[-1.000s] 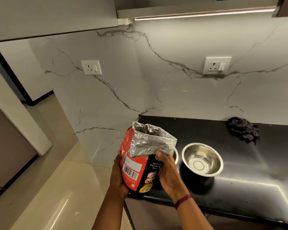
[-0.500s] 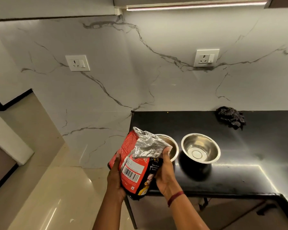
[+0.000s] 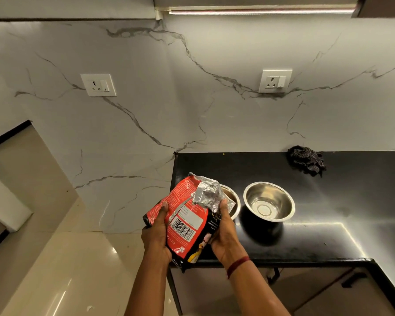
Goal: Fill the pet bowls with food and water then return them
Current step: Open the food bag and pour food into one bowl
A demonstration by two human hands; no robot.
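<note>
A red and black pet food bag [image 3: 187, 222] with a crumpled silver foil mouth is tilted to the right, its opening over the left steel bowl [image 3: 232, 199], which it mostly hides. My left hand [image 3: 156, 236] grips the bag's left side and my right hand [image 3: 224, 233] grips its right side just under the foil. A second steel bowl [image 3: 269, 201], shiny and bare inside, stands to the right on the black countertop [image 3: 340, 201]. No food is visible falling.
A dark checked cloth [image 3: 307, 159] lies at the back of the counter against the marble wall. Two wall sockets, the left socket [image 3: 98, 85] and the right socket [image 3: 275, 81], sit above. The counter's left edge drops to a glossy beige floor [image 3: 62, 270].
The bag has tipped further right and down, its foil mouth now crumpled over the left bowl. The view has shifted so more of the counter shows.
</note>
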